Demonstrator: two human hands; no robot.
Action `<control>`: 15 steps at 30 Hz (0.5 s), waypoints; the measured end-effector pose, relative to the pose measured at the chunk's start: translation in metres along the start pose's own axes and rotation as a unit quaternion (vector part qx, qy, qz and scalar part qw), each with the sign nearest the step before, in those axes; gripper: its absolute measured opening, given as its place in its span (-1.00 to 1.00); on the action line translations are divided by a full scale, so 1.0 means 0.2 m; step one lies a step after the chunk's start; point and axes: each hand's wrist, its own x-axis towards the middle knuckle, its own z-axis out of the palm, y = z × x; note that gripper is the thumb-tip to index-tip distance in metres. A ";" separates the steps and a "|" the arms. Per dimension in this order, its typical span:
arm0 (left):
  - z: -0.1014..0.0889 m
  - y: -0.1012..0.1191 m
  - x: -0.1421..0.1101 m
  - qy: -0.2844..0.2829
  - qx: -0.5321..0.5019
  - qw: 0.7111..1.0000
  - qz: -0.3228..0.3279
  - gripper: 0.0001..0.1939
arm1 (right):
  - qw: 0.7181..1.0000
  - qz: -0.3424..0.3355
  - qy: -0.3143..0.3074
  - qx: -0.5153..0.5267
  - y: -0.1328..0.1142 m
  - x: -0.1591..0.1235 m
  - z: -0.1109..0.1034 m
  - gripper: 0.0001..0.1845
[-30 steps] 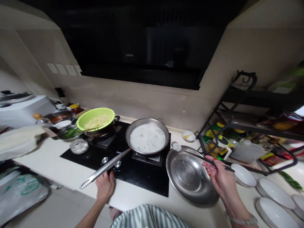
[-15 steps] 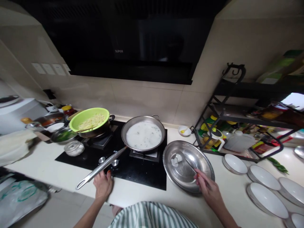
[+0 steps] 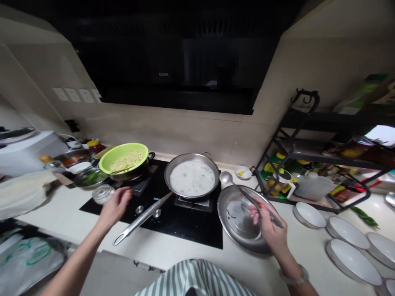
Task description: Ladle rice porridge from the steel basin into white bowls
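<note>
My right hand (image 3: 270, 226) is closed around the dark handle of a metal ladle (image 3: 226, 178). The ladle's bowl hangs over the far left rim of a steel basin (image 3: 271, 201), close to the pan's right side. Only a thin wet film and a few dark bits show on the basin's bottom. On the stove, a long-handled frying pan (image 3: 148, 216) holds a milky white liquid (image 3: 191, 179) with darker flecks. My left hand (image 3: 116, 205) is raised in front of a small glass jar (image 3: 101, 193), fingers apart, with nothing visible in it.
Left of the pan, a green basin (image 3: 106, 158) of pale shreds with chopsticks rests on a pot. A bowl of greens (image 3: 91, 176) stands beside it. White bowls (image 3: 353, 261) and a black rack (image 3: 291, 144) are on the right. The range hood (image 3: 173, 53) overhangs the stove.
My right hand has lifted the ladle from inside the steel basin to its far left rim. My left hand has left the counter edge by the pan handle and moved up-left towards the jar.
</note>
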 end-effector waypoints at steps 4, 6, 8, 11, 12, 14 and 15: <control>0.11 0.26 -0.08 -0.251 0.054 0.955 0.147 -0.35 | 0.998 0.018 -0.064 -0.016 -0.02 -0.01 0.26 -0.62; 0.18 0.30 -0.14 -0.317 0.131 0.926 0.160 -0.23 | 0.995 0.007 -0.092 -0.043 -0.01 -0.01 0.36 -0.65; 0.22 0.29 -0.17 -0.348 0.187 0.905 0.158 -0.11 | 0.991 -0.024 -0.109 -0.079 0.00 0.01 0.43 -0.68; 0.25 0.24 -0.17 -0.359 0.198 0.898 0.161 -0.02 | 0.987 -0.031 -0.115 -0.109 0.02 0.03 0.50 -0.68; 0.25 0.23 -0.17 -0.360 0.189 0.899 0.164 -0.02 | 0.989 -0.014 -0.106 -0.106 0.03 0.03 0.52 -0.67; 0.25 0.23 -0.15 -0.363 0.174 0.899 0.170 -0.03 | 0.994 0.029 -0.067 -0.085 0.04 0.04 0.54 -0.64; 0.25 0.23 -0.15 -0.367 0.172 0.897 0.175 -0.03 | 0.996 0.047 -0.043 -0.068 0.05 0.04 0.54 -0.63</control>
